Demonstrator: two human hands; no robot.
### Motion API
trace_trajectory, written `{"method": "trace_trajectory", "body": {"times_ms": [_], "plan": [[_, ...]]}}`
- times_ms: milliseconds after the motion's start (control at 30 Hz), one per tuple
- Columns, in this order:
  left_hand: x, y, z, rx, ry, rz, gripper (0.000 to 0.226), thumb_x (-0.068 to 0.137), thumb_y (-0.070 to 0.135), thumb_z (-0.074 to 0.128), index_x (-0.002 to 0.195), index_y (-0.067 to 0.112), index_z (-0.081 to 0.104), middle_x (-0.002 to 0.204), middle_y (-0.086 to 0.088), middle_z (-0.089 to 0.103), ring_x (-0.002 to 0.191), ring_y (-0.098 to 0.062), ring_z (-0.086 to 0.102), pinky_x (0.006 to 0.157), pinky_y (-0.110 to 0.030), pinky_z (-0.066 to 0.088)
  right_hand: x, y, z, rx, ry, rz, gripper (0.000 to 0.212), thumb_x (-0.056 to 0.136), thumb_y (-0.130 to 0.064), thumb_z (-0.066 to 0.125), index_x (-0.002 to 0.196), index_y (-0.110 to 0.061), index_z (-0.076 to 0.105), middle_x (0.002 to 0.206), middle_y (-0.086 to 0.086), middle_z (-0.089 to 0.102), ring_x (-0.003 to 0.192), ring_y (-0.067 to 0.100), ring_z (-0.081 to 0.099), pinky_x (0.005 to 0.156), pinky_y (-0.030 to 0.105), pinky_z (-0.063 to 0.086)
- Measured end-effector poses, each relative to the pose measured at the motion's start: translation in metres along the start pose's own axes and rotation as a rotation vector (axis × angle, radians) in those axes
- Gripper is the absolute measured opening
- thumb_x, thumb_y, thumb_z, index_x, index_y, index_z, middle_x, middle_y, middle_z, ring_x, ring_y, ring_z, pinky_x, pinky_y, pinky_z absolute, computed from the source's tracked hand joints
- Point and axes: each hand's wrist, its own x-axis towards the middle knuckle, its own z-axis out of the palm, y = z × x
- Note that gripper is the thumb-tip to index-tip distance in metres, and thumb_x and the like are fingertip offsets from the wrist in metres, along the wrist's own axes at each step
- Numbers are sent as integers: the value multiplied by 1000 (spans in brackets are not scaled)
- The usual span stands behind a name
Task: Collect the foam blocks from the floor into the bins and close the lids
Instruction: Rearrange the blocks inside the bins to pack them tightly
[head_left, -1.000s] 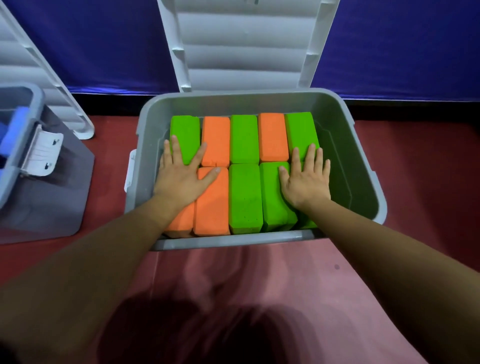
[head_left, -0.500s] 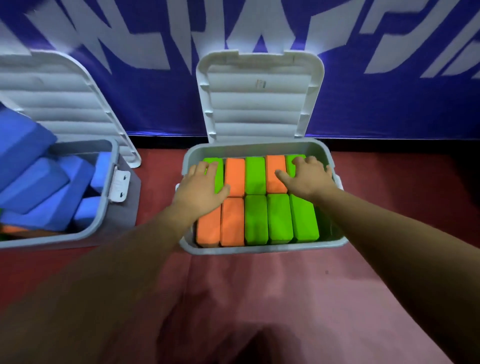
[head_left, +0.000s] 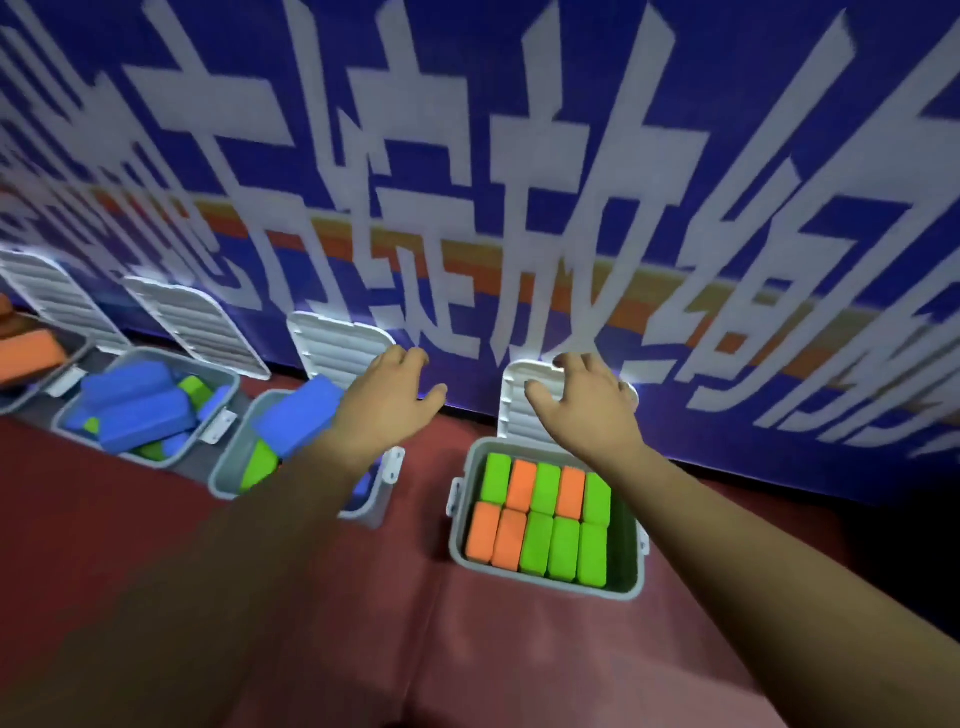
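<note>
A grey bin (head_left: 623, 551) stands on the red floor by the wall, packed with two tidy rows of green foam blocks (head_left: 563, 548) and orange foam blocks (head_left: 493, 530). Its white ribbed lid (head_left: 514, 415) leans upright against the banner behind it. My right hand (head_left: 582, 400) is raised in front of the lid's top edge with its fingers loosely spread; the blur hides whether it touches. My left hand (head_left: 389, 400) hovers in the air to the left of that lid, fingers relaxed, holding nothing.
To the left stands a second bin (head_left: 228, 467) with a blue block (head_left: 301, 415) sticking out, then a third bin (head_left: 221, 395) with blue and green blocks. Their lids (head_left: 332, 348) lean on the blue banner wall. Orange blocks (head_left: 26, 353) lie at the far left.
Both hands lifted off the blocks and rose toward the upright lid. The camera pulled back and up, bringing more bins on the left into view.
</note>
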Motion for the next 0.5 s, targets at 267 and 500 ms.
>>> {"method": "trace_trajectory", "body": {"times_ms": [267, 500], "plan": [[-57, -79, -173, -52, 214, -114, 45, 93, 39, 57, 126, 8, 53, 124, -13, 52, 115, -33, 53, 96, -45, 45, -29, -162, -65, -1, -9, -161, 59, 92, -56, 46, 136, -17, 48, 135, 9, 47, 125, 31, 47, 109, 50, 33], [-98, -216, -260, -46, 341, -128, 39, 93, 35, 59, 120, 7, 55, 121, -15, 54, 116, -32, 51, 96, -41, 43, -48, -308, -5, 23, -19, -193, 62, 91, -57, 46, 137, -16, 47, 134, 11, 47, 123, 32, 49, 106, 48, 34]]}}
